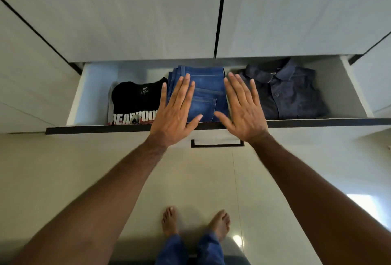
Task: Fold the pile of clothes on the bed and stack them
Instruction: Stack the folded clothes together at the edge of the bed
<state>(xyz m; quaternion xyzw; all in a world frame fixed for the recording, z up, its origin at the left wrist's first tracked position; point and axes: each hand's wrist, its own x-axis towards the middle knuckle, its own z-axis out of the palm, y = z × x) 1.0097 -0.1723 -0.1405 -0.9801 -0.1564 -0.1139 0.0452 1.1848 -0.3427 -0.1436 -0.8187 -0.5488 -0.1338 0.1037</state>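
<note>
Down in the open drawer [78, 104], three folded garments sit side by side between its left and right walls. Nearest the left wall, though not against it, lies a black T-shirt [135, 99] with a small neck label whose print is too small to read. Large white letters along its front edge read "DEADPOOL", partly cut off by the drawer's dark front rim [317, 122] and by the left hand. Just beside it, at the middle of the drawer, lies a folded pair of blue jeans [208, 87], a stitched back pocket facing up. Beyond a narrow gap, toward the right wall, lies a folded dark navy collared shirt [285, 93] with its buttons done up and its collar toward the back of the drawer.

Both hands are over the jeans with fingers straight and spread, gripping nothing. The left hand [175, 112] covers the left side of the jeans, and its little finger reaches over the T-shirt's edge. The right hand [243, 108] covers the right side, thumb pointing inward. Whether the palms press the denim or hover above it cannot be told.

Below the front rim, a dark bar handle [218, 144] is fixed to the drawer front. Two bare feet [195, 221] stand on the glossy pale floor [84, 180].
</note>
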